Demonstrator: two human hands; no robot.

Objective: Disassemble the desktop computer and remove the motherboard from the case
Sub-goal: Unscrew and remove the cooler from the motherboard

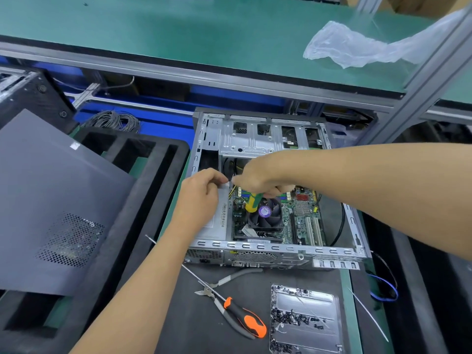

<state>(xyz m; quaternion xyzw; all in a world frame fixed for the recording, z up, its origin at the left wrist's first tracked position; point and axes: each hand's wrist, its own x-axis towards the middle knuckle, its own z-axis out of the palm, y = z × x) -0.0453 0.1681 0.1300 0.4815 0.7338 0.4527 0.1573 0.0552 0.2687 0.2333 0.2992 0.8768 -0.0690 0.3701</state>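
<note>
The screwdriver with the yellow and green striped handle [251,203] is near the black fan with a purple round sticker [265,217]. The flat motherboard [302,221] is green. The pliers on the dark mat have orange and black handles [245,319]. The big side panel [51,200] is grey with tiny dots of holes.

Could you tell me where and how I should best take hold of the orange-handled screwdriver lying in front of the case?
Grip the orange-handled screwdriver by its thick orange-and-black handle, coming from above. It lies flat on the dark mat, handle towards the person, and its thin shaft crosses the pliers, so the handle is probably the easiest part to close fingers round.
</note>
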